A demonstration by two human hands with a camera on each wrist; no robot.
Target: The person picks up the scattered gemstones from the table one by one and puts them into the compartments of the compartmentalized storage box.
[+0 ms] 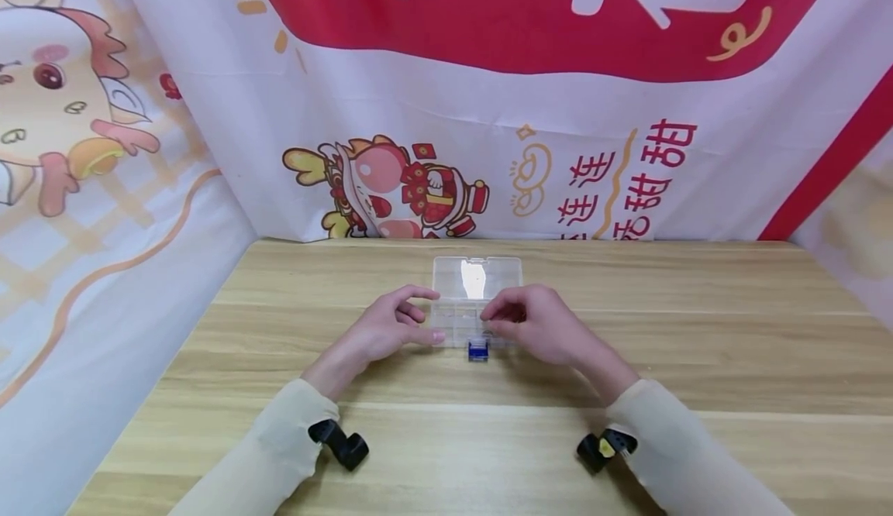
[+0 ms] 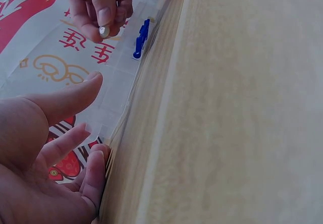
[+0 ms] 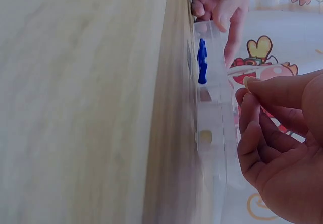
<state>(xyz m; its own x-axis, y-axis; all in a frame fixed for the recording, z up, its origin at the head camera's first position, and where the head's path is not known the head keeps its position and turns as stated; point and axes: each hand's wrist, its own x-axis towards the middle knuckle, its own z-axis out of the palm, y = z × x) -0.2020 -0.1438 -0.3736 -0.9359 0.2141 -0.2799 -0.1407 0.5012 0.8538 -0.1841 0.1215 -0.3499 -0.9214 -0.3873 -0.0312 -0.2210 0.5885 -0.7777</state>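
A clear plastic compartment box (image 1: 443, 316) lies on the table with its lid (image 1: 449, 276) raised at the back. At its left end is my left hand (image 1: 391, 326), thumb and fingers spread loosely about the corners. Over the right compartments, my right hand (image 1: 540, 322) pinches a small pale, roundish piece (image 2: 104, 31) between thumb and fingertips; its kind is too small to tell. A blue latch (image 3: 202, 62) sits at the middle of the box's front. Through the front wall, a yellowish piece (image 3: 205, 136) and a brownish patch (image 3: 205, 94) show.
The wood-grain table (image 1: 460, 454) spreads out in front and to both sides of the box. A printed cloth (image 1: 446, 98) hangs right behind the table's back edge. Black camera mounts (image 1: 342, 445) stick out from both sleeves.
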